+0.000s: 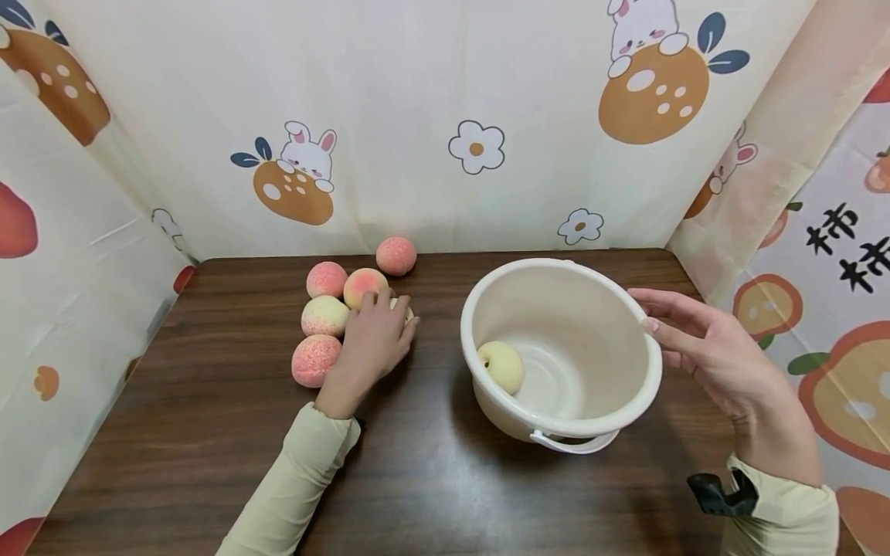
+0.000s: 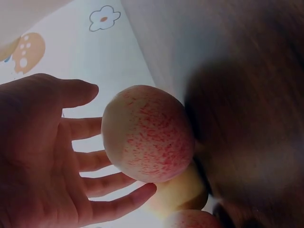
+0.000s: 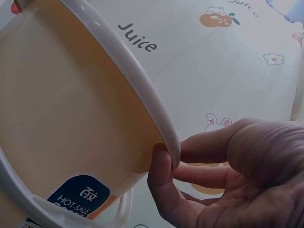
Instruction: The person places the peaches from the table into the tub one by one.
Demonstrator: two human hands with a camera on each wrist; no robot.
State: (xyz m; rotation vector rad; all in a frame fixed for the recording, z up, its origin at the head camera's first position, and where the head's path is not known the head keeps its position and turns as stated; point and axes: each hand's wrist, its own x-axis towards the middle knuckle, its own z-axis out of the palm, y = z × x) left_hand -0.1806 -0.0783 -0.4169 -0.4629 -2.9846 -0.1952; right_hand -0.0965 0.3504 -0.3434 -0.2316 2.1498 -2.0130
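Note:
My left hand (image 1: 378, 332) reaches over a pale peach (image 1: 403, 307), mostly hidden under it in the head view. In the left wrist view that peach (image 2: 152, 133) shows red speckles; the fingers extend behind and below it, and the thumb stands apart from its skin. With thumb and fingers, my right hand (image 1: 716, 351) pinches the right rim of a cream bucket (image 1: 559, 425). The bucket tilts somewhat toward me. A pale yellow fruit (image 1: 502, 367) lies inside it, at the left. In the right wrist view, the rim (image 3: 137, 78) sits between thumb and fingers.
Left of and behind my left hand lie several more peaches: a pink one (image 1: 396, 255) at the back edge, a yellow-pink one (image 1: 365, 286), and others in a column (image 1: 316, 361). The dark wooden table (image 1: 417, 479) meets printed cloth (image 1: 417, 93) at the back and sides.

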